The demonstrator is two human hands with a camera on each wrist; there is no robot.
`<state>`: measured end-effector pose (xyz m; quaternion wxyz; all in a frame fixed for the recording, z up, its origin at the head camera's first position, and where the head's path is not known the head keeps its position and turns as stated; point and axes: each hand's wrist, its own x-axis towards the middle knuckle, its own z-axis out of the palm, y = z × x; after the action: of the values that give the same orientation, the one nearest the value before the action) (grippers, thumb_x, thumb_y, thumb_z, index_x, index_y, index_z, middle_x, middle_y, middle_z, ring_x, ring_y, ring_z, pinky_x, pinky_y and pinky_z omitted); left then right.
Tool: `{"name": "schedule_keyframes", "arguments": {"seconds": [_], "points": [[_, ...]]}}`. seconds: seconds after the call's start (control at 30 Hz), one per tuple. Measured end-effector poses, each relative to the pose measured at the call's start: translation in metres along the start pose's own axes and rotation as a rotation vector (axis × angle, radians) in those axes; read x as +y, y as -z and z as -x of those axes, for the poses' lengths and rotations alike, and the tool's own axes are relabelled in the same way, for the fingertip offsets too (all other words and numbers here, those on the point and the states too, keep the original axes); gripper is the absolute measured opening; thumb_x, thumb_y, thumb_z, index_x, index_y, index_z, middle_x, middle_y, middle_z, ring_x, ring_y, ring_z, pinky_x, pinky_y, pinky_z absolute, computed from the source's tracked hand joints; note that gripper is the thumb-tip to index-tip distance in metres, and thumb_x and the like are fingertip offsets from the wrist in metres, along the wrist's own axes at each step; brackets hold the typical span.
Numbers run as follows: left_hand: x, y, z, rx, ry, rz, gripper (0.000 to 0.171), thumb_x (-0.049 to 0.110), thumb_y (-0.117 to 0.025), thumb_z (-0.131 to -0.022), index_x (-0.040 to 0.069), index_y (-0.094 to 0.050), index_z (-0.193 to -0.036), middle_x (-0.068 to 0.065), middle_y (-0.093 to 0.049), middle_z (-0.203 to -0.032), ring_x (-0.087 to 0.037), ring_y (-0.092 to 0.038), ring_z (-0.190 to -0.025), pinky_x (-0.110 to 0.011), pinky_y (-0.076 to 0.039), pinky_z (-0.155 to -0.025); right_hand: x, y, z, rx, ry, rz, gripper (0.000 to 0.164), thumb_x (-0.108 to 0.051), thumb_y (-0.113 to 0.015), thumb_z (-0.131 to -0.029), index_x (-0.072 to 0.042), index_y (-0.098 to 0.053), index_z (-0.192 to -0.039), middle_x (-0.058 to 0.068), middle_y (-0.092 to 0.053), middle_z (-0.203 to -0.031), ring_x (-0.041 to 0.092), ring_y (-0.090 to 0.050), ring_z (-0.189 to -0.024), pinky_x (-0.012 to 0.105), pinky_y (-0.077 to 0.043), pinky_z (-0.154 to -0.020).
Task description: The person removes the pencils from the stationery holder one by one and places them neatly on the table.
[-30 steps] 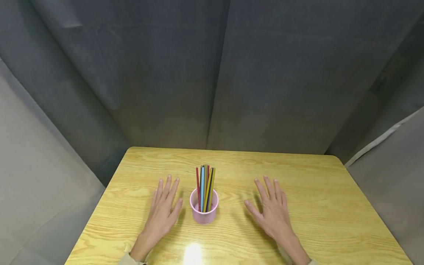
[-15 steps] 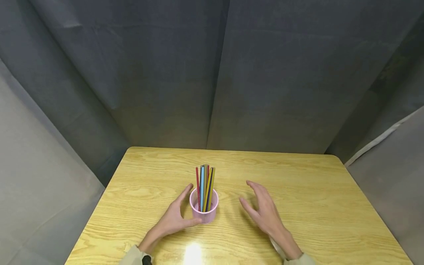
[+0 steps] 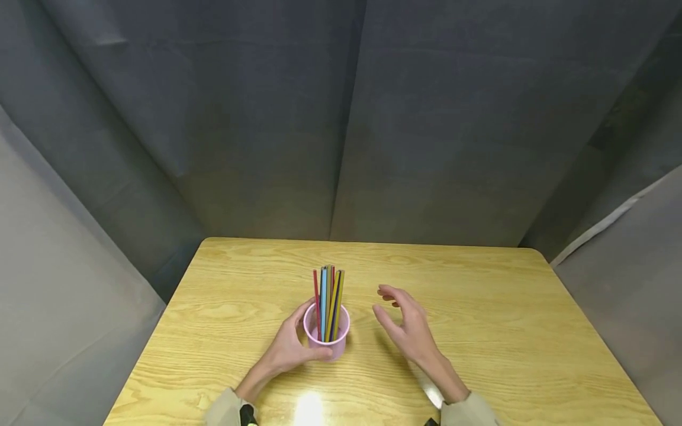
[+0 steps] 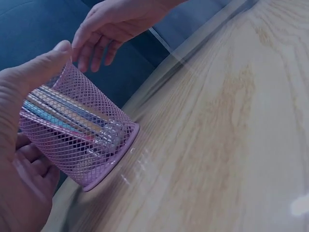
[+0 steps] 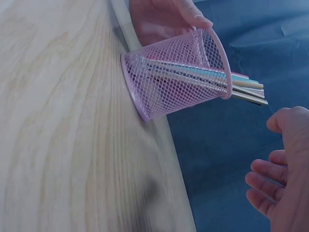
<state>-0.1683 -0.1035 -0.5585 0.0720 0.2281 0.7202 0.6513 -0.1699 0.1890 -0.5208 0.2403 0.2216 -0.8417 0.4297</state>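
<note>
A pink mesh pencil cup (image 3: 328, 350) stands upright on the table, left of the middle in the head view. Several coloured pencils (image 3: 331, 302) lean inside it: red, light blue, yellow and dark ones. My left hand (image 3: 290, 349) holds the cup from the left, the thumb across its near side and the fingers round the far side. In the left wrist view the thumb (image 4: 43, 67) lies near the rim of the cup (image 4: 82, 130). To the right, my right hand (image 3: 407, 325) hovers over the table with loosely bent fingers and nothing in them, apart from the cup.
The wooden table (image 3: 479, 331) has a bright light reflection near its front. Dark grey curtains (image 3: 266, 118) hang behind the table, and paler cloth (image 3: 64, 284) hangs at the left side.
My left hand has moved right from flat over the table and taken hold of the cup. My right hand has shifted left towards the cup, its fingers now more bent.
</note>
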Motion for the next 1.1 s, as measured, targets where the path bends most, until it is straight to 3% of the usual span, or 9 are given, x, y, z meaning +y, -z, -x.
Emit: {"name": "schedule_keyframes", "arguments": {"seconds": [0.43, 0.67, 0.83, 1.1], "points": [[-0.005, -0.002, -0.011, -0.060, -0.035, 0.112, 0.096, 0.001, -0.093, -0.070, 0.013, -0.048, -0.153, -0.012, -0.063, -0.141, -0.034, -0.062, -0.125, -0.042, -0.051, -0.109, -0.006, -0.015, -0.015, -0.011, -0.011, -0.127, 0.035, -0.006, -0.072, -0.096, -0.002, -0.067, -0.130, 0.011, -0.076, -0.117, 0.028, -0.072, -0.101, 0.045, -0.060, -0.084], [-0.005, -0.003, -0.013, -0.070, -0.069, 0.113, 0.093, -0.002, -0.093, -0.069, 0.012, -0.051, -0.150, -0.013, -0.065, -0.138, -0.034, -0.064, -0.122, -0.042, -0.053, -0.107, -0.014, -0.023, -0.022, -0.035, -0.029, -0.226, 0.034, -0.005, -0.072, -0.097, -0.003, -0.067, -0.131, 0.010, -0.076, -0.118, 0.028, -0.072, -0.102, 0.043, -0.060, -0.086], [-0.007, -0.003, -0.015, -0.069, -0.094, 0.106, 0.091, -0.006, -0.091, -0.069, 0.012, -0.052, -0.149, -0.013, -0.064, -0.137, -0.032, -0.064, -0.121, -0.042, -0.055, -0.106, -0.017, -0.027, -0.025, -0.068, -0.014, -0.299, 0.034, -0.002, -0.068, -0.099, -0.005, -0.067, -0.133, 0.011, -0.074, -0.126, 0.029, -0.070, -0.110, 0.038, -0.059, -0.092], [-0.006, -0.003, -0.016, -0.044, -0.106, 0.079, 0.088, -0.003, -0.091, -0.069, 0.012, -0.053, -0.147, -0.013, -0.065, -0.136, -0.030, -0.065, -0.120, -0.042, -0.056, -0.104, -0.018, -0.033, -0.026, -0.153, -0.036, -0.367, 0.035, -0.002, -0.068, -0.099, -0.005, -0.068, -0.133, 0.010, -0.070, -0.135, 0.025, -0.064, -0.123, 0.044, -0.058, -0.097]]}}
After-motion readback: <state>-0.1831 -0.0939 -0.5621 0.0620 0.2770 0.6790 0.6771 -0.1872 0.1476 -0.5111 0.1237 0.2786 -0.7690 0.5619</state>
